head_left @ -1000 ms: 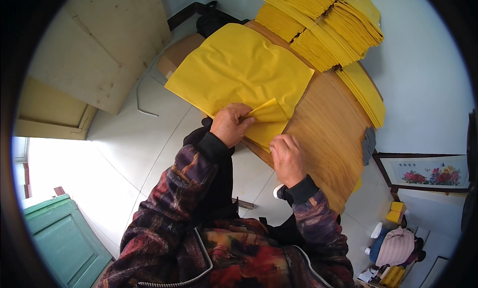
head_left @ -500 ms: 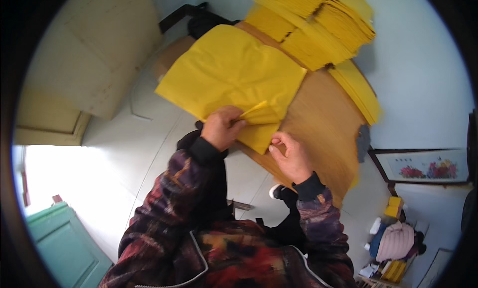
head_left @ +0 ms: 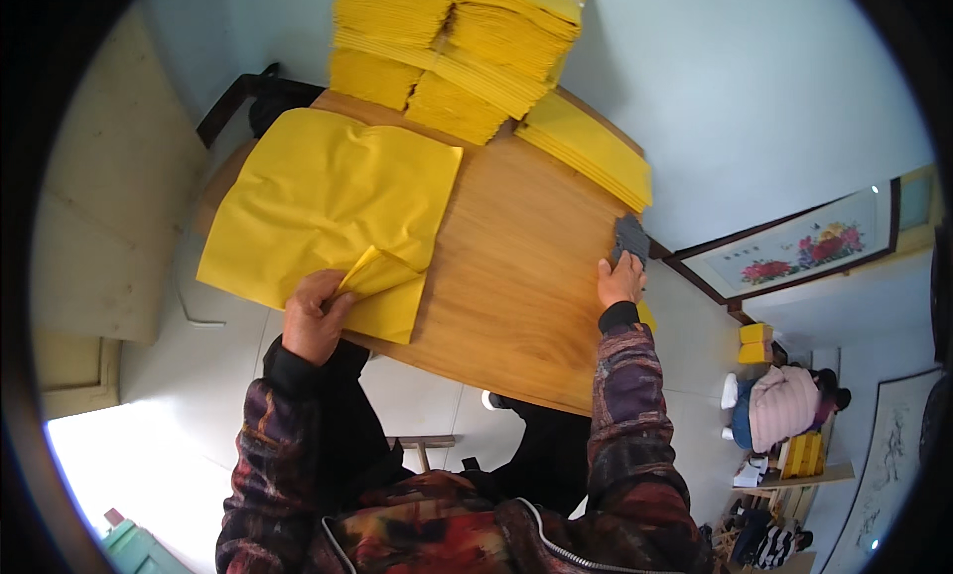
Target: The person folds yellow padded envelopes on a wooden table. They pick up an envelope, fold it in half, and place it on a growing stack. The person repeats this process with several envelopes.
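Note:
A large, floppy yellow sheet lies over the left part of the wooden table, rumpled in the middle. At its near edge my left hand pinches a raised fold between thumb and fingers, and more yellow shows beneath that fold. I cannot tell whether this is one folded piece or several layers. My right hand is stretched out to the table's right edge. Its fingers are closed over the near end of a crumpled dark grey cloth, with the thumb to the left.
Tall stacks of yellow sheets stand at the table's far side, against the wall. A lower yellow pile lies right of them. Bare wood of the table shows between my hands. A framed flower picture and a person in pink are to the right.
My right hand has left the yellow sheet's near corner and moved right to the grey cloth. My left hand still pinches the fold. The view has swung to the right.

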`<state>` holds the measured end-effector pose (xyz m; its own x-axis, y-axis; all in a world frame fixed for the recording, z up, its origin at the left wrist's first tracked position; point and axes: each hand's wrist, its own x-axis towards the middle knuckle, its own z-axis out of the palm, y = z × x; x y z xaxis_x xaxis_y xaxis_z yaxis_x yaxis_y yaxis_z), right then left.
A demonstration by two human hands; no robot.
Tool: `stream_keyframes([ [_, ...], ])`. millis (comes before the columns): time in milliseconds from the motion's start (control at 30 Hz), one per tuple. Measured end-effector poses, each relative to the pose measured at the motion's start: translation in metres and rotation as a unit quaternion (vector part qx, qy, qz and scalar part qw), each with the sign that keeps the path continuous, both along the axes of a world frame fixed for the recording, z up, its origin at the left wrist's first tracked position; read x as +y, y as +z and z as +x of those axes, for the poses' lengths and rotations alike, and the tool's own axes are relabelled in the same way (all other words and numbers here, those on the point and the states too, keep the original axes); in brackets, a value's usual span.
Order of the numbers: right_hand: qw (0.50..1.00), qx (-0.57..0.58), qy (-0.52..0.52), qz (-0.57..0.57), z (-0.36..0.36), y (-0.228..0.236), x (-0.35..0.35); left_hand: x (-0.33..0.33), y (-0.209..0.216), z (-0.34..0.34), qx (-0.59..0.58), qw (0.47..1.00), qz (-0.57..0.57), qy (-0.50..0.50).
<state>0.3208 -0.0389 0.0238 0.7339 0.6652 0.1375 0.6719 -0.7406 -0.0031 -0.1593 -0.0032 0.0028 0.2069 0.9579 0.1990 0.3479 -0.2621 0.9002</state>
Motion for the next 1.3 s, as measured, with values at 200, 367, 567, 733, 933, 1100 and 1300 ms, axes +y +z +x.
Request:
stream_keyframes([
  [200, 0.998, -0.014, 0.012, -0.058, 0.019, -0.009, 0.004, 0.000, -0.001, -0.001, 0.004, 0.999, 0.039, 0.008],
  [367, 0.994, -0.066, 0.082, -0.018, -0.010, 0.027, -0.006, 0.001, 0.008, 0.002, -0.007, 1.000, 0.013, -0.002],
  [567, 0.799, 0.224, 0.532, 0.170, -0.206, 0.017, -0.049, 0.001, 0.007, 0.003, -0.048, 0.999, 0.002, 0.003],
  [733, 0.791, 0.162, 0.574, 0.140, -0.284, 0.013, -0.045, 0.004, -0.003, 0.003, -0.037, 0.999, -0.006, -0.004],
  [933, 0.788, 0.075, 0.594, 0.141, -0.281, 0.007, -0.038, 0.005, -0.007, 0.005, -0.039, 0.999, -0.016, -0.003],
  [1100, 0.784, 0.189, 0.577, 0.130, -0.279, 0.013, -0.028, 0.006, -0.009, 0.004, -0.033, 0.999, 0.021, 0.006],
  [1300, 0.774, 0.261, 0.569, 0.090, -0.277, 0.027, -0.017, 0.005, -0.006, 0.004, -0.024, 1.000, 0.018, 0.001],
])
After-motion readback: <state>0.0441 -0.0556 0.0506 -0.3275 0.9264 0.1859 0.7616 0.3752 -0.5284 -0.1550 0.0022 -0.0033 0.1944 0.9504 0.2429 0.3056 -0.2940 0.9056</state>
